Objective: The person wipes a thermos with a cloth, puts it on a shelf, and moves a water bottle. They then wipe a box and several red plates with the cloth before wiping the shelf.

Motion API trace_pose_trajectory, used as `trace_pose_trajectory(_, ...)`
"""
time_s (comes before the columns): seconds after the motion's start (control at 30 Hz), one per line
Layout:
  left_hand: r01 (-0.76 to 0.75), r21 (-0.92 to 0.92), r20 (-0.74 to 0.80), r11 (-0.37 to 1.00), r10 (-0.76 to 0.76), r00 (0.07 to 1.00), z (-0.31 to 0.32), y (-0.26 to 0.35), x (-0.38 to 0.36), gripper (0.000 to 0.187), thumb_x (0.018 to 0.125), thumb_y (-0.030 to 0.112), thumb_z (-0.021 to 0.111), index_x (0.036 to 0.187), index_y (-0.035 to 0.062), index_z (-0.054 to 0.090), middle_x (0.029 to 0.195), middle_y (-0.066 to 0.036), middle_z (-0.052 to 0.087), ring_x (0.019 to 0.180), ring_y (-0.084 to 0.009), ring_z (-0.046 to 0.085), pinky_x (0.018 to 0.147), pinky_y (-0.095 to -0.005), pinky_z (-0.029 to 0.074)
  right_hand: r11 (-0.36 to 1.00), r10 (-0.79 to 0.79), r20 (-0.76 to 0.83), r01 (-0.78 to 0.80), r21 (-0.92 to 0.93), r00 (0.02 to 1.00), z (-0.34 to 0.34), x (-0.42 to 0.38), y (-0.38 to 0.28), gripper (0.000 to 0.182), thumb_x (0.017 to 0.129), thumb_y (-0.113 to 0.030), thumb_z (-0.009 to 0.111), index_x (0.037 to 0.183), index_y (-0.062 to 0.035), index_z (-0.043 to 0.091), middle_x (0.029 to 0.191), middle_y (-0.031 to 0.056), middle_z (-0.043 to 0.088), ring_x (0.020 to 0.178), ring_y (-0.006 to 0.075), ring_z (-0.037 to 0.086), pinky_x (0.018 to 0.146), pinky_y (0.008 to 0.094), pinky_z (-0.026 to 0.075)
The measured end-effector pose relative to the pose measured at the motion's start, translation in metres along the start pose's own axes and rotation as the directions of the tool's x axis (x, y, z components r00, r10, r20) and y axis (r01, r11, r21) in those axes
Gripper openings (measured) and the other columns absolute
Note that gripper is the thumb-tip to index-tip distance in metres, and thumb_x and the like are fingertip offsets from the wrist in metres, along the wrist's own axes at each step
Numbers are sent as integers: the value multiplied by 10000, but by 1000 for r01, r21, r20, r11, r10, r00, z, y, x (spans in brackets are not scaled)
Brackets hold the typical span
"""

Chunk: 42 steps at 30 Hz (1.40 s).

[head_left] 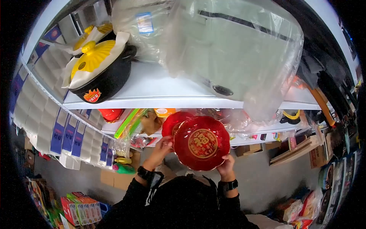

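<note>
A red scalloped plate (202,126) with a round gold design and a Chinese character in its middle is held out in front of me, its face turned up toward the camera. My right hand (227,164) grips its lower right rim. At its left edge my left hand (163,150) has its fingers closed on the rim, close below a second red plate (173,123). That second plate is partly hidden behind the first and overlaps the lower shelf. Dark watches or straps circle both wrists.
Black pots with yellow lids (93,57) and large plastic-wrapped pale items (236,49) occupy the upper white shelf (152,89). Bagged goods and a red bowl (111,114) fill the lower shelf. White packs (36,110) are stacked at left; cardboard boxes (316,154) stand at right.
</note>
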State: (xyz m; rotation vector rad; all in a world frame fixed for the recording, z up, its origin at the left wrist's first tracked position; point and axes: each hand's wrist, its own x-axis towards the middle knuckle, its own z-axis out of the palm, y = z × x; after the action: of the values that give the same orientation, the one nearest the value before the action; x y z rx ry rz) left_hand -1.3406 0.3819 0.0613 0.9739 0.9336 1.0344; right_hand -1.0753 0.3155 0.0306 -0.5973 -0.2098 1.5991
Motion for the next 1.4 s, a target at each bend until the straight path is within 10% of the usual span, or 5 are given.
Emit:
trace_pose_trajectory(0.2, -203, 637, -149, 744, 377, 914, -8, -24, 15, 305, 694, 77, 658, 953, -33, 542, 755, -116, 611, 668, -176, 587, 611, -281, 469, 991, 30, 162, -7, -136, 986, 12, 11, 12, 561, 646, -84, 525, 1194, -30, 420, 1159, 132, 495, 1040, 285, 489, 880, 410, 408)
trace_pose_trajectory(0.6, -81, 873, -109, 481, 355, 928, 20, 39, -5, 179, 794, 111, 558, 896, -35, 575, 713, -197, 581, 591, -283, 562, 541, -352, 423, 988, 69, 69, -59, -146, 995, -2, 10, 30, 548, 864, -438, 400, 1276, -86, 321, 1248, 96, 428, 1104, 242, 449, 898, 408, 404)
trace_pose_trajectory(0.7, -318, 863, 6, 391, 622, 783, 8, 30, 4, 191, 786, 125, 575, 887, -37, 575, 716, -200, 578, 630, -309, 570, 555, -349, 428, 988, 41, 102, -25, -154, 994, 8, 10, 29, 543, 882, -446, 339, 1291, -93, 296, 1274, 85, 400, 1127, 235, 428, 911, 399, 394)
trace_pose_trajectory(1.17, -34, 69, -366, 997, 57, 929, -55, 34, 0, 180, 819, 118, 557, 752, -42, 605, 664, -7, 576, 575, -78, 503, 523, -217, 389, 980, -196, -99, 192, -47, 976, -23, -3, -17, 542, 869, -464, 365, 1284, -116, 332, 1284, 77, 393, 1154, 248, 400, 943, 396, 361)
trace_pose_trajectory(1.4, -90, 581, -312, 809, 324, 893, -149, -52, 63, 228, 803, 134, 560, 678, -54, 586, 530, -58, 543, 469, -87, 431, 445, -268, 358, 918, -395, -206, 388, -77, 895, -57, -28, -42, 620, 836, -538, 359, 1307, -142, 283, 1315, 90, 333, 1181, 286, 354, 958, 439, 334)
